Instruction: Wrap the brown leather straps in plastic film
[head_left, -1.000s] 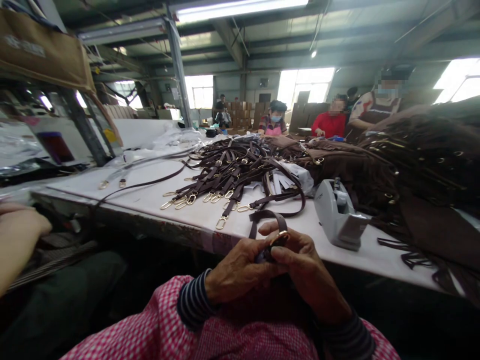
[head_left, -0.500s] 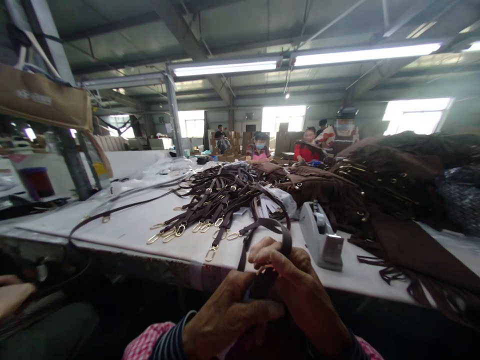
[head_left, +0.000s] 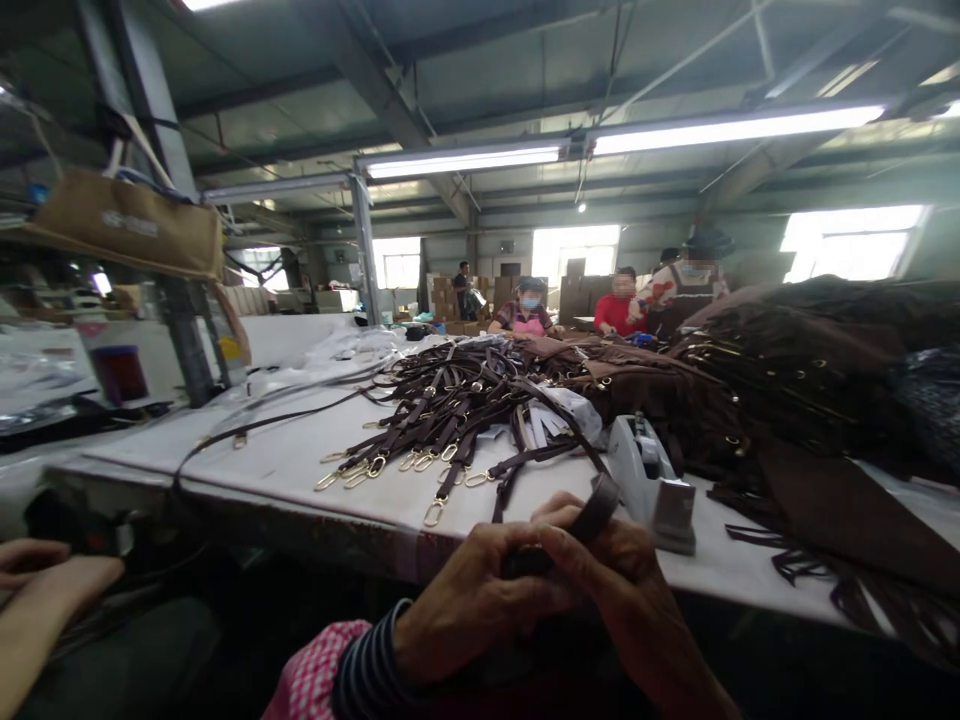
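Just in front of the table edge, my left hand (head_left: 480, 585) and my right hand (head_left: 619, 565) are close together, both closed on a dark brown strap (head_left: 598, 508). The strap bends in a loop over my right fingers, and its far part runs back onto the table. Its section between the palms is mostly hidden by my fingers. Beyond my hands, a pile of similar straps (head_left: 442, 405) lies with gold-coloured oval clips (head_left: 433, 512) pointing toward me. To the right of them stands a grey tape dispenser (head_left: 637, 465).
Brown fabric pieces (head_left: 810, 370) are heaped along the right of the white table (head_left: 300, 475). Another person's hand (head_left: 56, 580) is at the far left. A tan bag (head_left: 135, 225) hangs from a post. Several people work beyond the table.
The view has shifted slightly left. My hands have drawn closer together around the strap, and its loop now stands lower over my right fingers. A person at the back has stood up.
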